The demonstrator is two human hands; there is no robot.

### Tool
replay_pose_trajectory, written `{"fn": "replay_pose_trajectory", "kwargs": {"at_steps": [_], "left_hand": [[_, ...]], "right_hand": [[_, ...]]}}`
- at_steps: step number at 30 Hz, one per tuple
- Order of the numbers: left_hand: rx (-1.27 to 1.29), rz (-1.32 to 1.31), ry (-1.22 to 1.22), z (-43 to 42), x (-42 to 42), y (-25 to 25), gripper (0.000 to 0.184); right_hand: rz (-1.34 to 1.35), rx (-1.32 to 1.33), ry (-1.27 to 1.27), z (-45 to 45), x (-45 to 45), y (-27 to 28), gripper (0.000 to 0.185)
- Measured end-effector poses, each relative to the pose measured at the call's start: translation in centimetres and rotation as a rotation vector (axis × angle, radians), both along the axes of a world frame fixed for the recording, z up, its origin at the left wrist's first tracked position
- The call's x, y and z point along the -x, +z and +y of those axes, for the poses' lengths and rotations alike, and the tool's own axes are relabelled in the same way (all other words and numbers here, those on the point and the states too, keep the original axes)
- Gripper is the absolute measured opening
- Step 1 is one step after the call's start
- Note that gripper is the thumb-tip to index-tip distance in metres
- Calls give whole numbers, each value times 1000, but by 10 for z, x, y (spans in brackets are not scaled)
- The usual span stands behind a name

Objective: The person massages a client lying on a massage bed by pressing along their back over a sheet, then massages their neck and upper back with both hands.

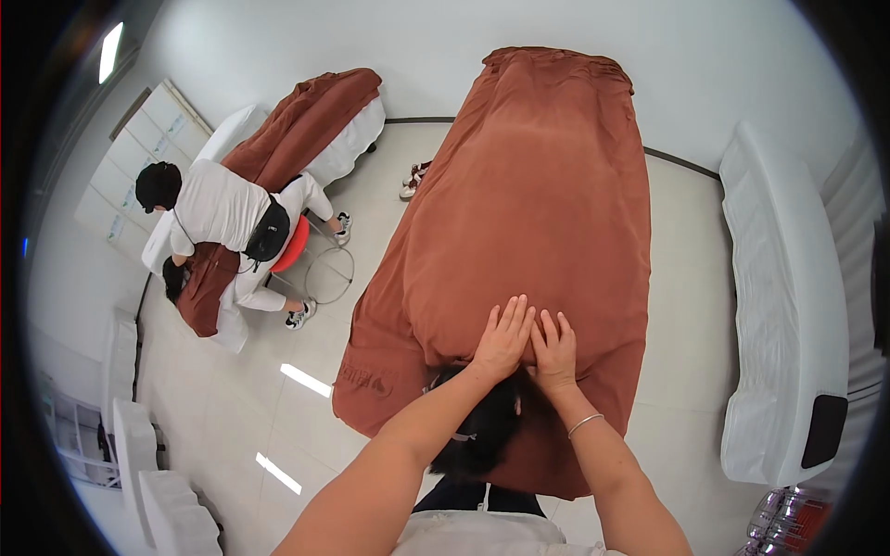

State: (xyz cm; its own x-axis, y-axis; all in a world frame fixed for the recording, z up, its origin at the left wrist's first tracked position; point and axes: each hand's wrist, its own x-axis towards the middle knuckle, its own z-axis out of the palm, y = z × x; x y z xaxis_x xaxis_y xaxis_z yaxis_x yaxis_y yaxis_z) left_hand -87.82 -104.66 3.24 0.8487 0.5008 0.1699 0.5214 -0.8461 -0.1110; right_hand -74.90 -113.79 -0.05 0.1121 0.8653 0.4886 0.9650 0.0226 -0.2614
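Note:
A reddish-brown cover (538,213) is spread over a person lying on a bed, whose dark-haired head (480,422) shows below my wrists. My left hand (504,335) lies flat on the cover just beyond that head, fingers extended and pointing away from me. Beside it, nearly touching, my right hand (553,350) rests on the cover with its fingers slightly apart. Neither hand holds anything. A thin bracelet (586,424) circles my right wrist.
At the left, a person in white (227,204) sits on a red stool (293,246) beside another bed with a brown cover (311,120). A white-covered bed (788,296) stands at the right. Shoes (413,182) lie on the floor beside the central bed.

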Motion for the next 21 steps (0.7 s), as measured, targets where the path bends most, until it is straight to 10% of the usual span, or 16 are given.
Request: {"fn": "replay_pose_trajectory", "kwargs": {"at_steps": [21], "left_hand": [[-10, -134, -18, 5, -2, 1, 74]], "right_hand": [[103, 24, -23, -1, 4, 20, 101]]}}
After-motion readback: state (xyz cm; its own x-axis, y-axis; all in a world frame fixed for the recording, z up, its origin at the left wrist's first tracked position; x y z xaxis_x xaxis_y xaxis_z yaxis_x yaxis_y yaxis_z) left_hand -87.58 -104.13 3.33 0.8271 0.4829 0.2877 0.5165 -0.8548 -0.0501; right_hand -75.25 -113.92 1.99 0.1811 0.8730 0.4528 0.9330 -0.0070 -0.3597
